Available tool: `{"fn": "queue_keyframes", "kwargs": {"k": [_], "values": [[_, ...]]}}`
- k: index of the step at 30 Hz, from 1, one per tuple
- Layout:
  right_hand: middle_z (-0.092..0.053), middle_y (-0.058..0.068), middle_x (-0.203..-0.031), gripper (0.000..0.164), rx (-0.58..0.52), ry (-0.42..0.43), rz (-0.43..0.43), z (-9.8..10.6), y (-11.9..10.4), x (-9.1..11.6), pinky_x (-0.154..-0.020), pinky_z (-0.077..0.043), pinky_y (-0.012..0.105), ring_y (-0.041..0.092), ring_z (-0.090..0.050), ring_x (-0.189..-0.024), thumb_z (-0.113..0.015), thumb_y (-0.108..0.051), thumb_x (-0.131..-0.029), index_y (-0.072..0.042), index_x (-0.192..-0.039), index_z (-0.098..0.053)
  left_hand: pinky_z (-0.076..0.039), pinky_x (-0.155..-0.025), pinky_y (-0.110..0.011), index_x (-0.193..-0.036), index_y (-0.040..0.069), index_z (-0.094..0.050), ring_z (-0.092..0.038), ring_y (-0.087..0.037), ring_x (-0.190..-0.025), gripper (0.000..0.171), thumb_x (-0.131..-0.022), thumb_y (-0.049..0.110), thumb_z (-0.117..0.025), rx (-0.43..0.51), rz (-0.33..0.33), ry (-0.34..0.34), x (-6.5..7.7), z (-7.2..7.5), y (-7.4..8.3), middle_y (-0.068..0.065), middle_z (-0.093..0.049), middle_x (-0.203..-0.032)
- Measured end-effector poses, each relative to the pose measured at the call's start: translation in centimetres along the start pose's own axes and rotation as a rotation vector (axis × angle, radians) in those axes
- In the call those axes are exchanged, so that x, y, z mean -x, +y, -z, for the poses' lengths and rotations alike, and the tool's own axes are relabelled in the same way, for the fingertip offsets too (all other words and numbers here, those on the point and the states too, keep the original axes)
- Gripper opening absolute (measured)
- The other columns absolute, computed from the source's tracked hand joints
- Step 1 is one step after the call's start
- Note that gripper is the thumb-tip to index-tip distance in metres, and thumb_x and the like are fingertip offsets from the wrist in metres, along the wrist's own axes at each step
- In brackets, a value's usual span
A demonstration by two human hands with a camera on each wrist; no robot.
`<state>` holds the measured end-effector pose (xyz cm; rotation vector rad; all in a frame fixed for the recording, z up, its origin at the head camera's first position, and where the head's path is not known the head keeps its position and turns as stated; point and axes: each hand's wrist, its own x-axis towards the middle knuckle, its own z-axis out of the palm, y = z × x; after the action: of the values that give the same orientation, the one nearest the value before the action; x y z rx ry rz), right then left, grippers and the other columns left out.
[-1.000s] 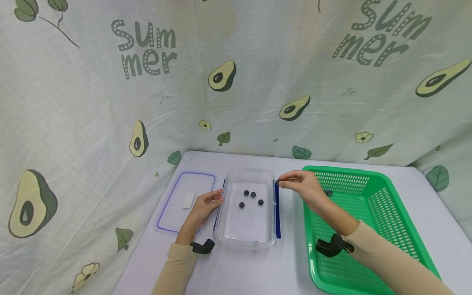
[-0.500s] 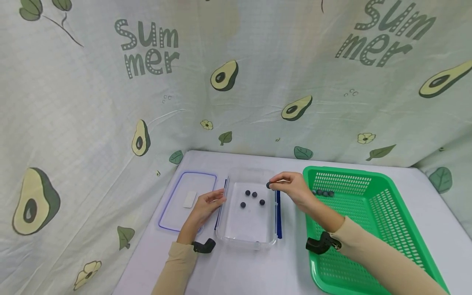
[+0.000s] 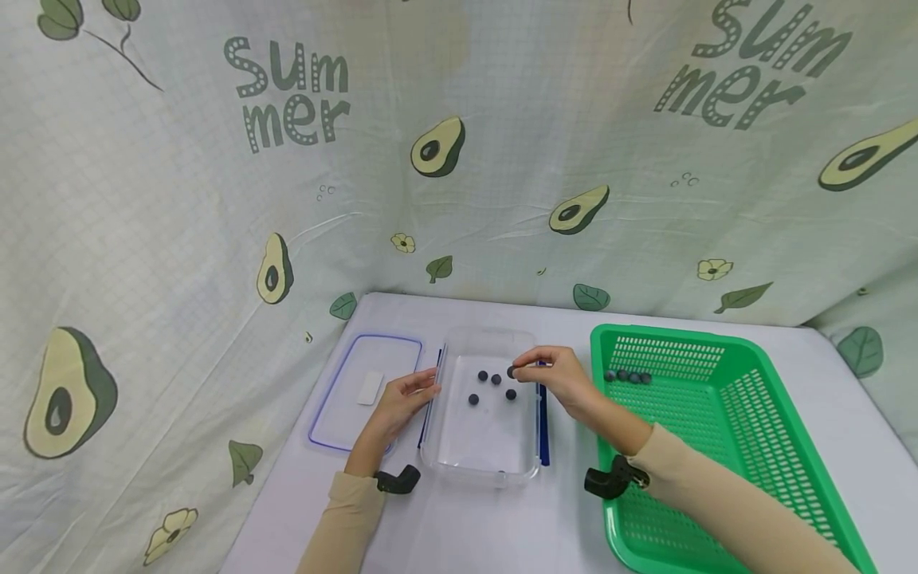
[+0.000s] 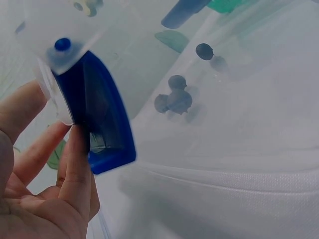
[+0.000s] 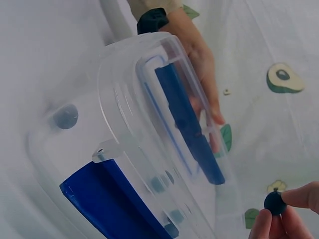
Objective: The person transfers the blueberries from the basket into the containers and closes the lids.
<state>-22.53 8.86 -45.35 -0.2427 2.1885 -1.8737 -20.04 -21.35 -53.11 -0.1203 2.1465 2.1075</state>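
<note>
In the head view a clear plastic container (image 3: 479, 446) with blue side latches stands in the middle of the table. Several blueberries (image 3: 473, 399) lie spread over its floor. My left hand (image 3: 398, 405) holds its left side wall; the left wrist view has the thumb and fingers at the rim beside the hanging blue latch (image 4: 112, 124). Over the container's right part, my right hand (image 3: 558, 378) pinches one blueberry (image 5: 274, 203) between thumb and fingertips, above the rim in the right wrist view.
A green perforated basket (image 3: 778, 422) stands on the right, with several blueberries (image 3: 634, 378) along its far left side. Left of the container lies a clear lid with a blue seal (image 3: 337, 375), bearing a white rectangle (image 3: 370, 388). A printed cloth (image 3: 502, 159) hangs behind the table.
My right hand has moved left and lower from beside the container's right edge to over its inside, carrying the blueberry. The left hand stays on the container.
</note>
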Motion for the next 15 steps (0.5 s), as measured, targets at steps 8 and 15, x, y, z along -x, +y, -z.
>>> {"fn": "queue_keyframes", "kwargs": {"k": [8,15], "values": [[-0.071,0.011,-0.104,0.020,0.010,-0.012,-0.008,-0.62,0.53,-0.16,-0.092,-0.044,0.038,0.026,-0.062,-0.100,-0.078,-0.004,-0.084,0.006,-0.101,-0.073,-0.050,-0.089,-0.019,-0.134,0.001,-0.061,-0.058,-0.015,-0.108,0.048,-0.090,0.011,-0.075,-0.010,0.012,0.005,-0.01,-0.04,-0.04,-0.011,-0.062,-0.122],[-0.070,0.013,-0.108,0.024,0.004,-0.028,-0.008,-0.99,0.68,-0.33,-0.089,-0.050,0.035,0.017,-0.067,-0.088,-0.080,-0.005,-0.083,0.008,-0.102,-0.073,-0.051,-0.089,-0.020,-0.136,-0.005,-0.056,-0.059,-0.014,-0.106,0.048,-0.092,0.006,-0.072,-0.024,0.024,-0.026,-0.22,0.16,0.21,-0.013,-0.061,-0.122]]}}
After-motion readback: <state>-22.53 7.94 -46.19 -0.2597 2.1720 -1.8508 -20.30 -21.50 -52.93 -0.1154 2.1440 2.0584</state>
